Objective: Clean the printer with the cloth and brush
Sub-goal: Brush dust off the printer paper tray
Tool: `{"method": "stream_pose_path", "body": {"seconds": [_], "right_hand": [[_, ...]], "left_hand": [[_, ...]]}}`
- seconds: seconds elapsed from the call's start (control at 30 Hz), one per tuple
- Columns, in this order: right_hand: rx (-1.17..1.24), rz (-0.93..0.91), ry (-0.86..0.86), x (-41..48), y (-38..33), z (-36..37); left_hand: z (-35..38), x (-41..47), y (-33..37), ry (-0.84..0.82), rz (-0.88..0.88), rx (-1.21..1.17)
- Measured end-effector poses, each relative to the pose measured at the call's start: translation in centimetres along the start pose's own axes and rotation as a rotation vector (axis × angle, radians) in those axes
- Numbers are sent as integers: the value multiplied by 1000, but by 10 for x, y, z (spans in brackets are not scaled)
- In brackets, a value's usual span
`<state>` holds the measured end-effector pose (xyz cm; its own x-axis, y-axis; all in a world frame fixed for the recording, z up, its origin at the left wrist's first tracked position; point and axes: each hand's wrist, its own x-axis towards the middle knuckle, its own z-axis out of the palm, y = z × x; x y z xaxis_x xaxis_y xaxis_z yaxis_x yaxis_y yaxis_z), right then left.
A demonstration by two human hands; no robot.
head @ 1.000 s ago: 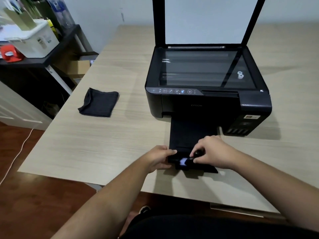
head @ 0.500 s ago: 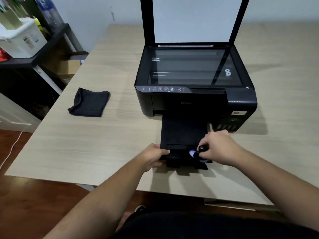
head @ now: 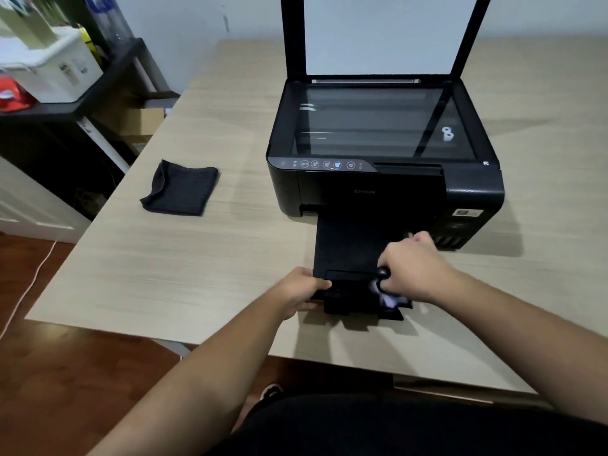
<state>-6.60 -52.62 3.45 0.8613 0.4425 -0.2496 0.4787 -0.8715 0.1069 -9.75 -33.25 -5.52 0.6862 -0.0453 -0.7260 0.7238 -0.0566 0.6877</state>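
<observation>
Both hands work at the near end of the printer (head: 378, 189), which sits on the table (head: 197, 274) with its tray (head: 345, 248) pulled out toward the person. The left hand (head: 301, 291) has its fingers curled round the tray's left near corner, clamped on it, most likely to steady the thin panel so it does not flex or slide under the strokes. The right hand (head: 411, 268) has its fingers closed round the dark handle of the brush (head: 383, 292). Its pale bristles point down at the tray's end piece and seem to touch it, though that spot is blurred. This looks like dusting of the tray's lip, where grooves suit bristles better than fabric.

Behind, the lid (head: 378, 34) stands upright, leaving the glass (head: 378, 126) bare and reachable for wiping. The cloth (head: 181, 189) lies folded on the table to the left, well apart from the printer but within the left arm's reach, set aside while the brush is in use. Farther left, off the table, a shelf (head: 108, 80) carries a white box (head: 49, 70).
</observation>
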Motion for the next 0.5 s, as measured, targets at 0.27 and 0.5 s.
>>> {"method": "stream_pose_path", "body": {"seconds": [0.27, 0.5], "right_hand": [[-40, -15, 69, 1, 19, -5], [75, 3, 80, 9, 19, -4]], "left_hand": [[1, -4, 4, -6, -1, -10], [-1, -2, 4, -11, -12, -15]]}}
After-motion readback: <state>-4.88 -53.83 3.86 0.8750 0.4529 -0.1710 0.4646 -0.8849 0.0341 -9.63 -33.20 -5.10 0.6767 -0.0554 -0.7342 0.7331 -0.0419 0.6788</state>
